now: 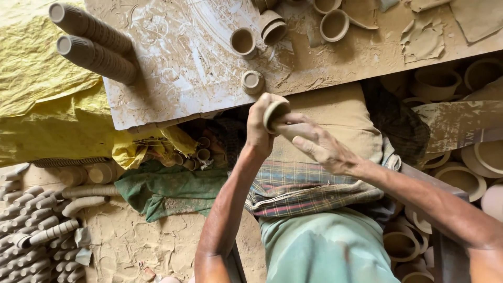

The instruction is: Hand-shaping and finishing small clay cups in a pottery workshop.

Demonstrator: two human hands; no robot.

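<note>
Head view: a person shapes clay over the lap, just below the near edge of the dusty bench (183, 63).
Cup: small, round, grey-brown raw-clay cup (275, 112), likely soft, light, easily dented.
Left hand (260, 128): grip wrapped around the cup's body.
Right hand (320, 147): fingers part-curled, tips touching the cup's base.
Hold: best kept at the thicker base, not the rim.

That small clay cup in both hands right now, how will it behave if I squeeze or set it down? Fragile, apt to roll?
The small clay cup looks unfired and dust-coloured, so it probably dents or cracks under a firm squeeze. The left hand wraps it while the right hand works its side, suggesting it is light. Its round wall would likely roll if laid sideways on the board.
</note>
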